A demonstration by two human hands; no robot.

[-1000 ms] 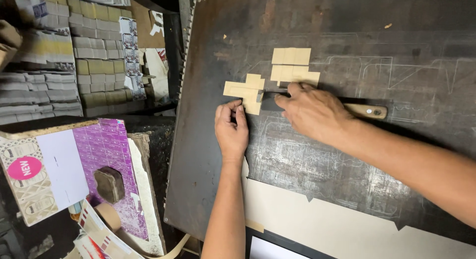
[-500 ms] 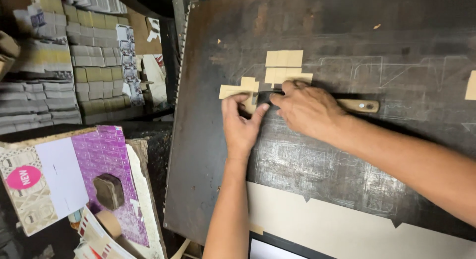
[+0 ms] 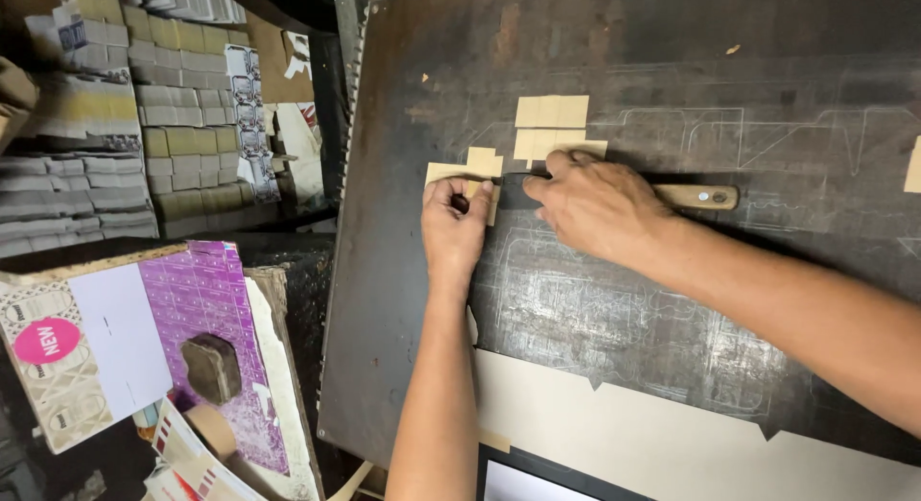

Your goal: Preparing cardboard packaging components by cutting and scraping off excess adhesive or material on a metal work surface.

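My left hand [image 3: 454,230] presses flat on a tan paper patch [image 3: 451,172] stuck to the dark metal plate [image 3: 614,299], fingers loosely curled, gripping nothing. My right hand [image 3: 595,202] is clenched round a knife w/ wooden handle [image 3: 696,195]; blade tip appears to meet the patch edge, partly hidden by fingers. More tan patches [image 3: 552,112] sit just above. Purple printed sheet [image 3: 206,299] lies well left, w/ stacked cartons [image 3: 182,141] behind.
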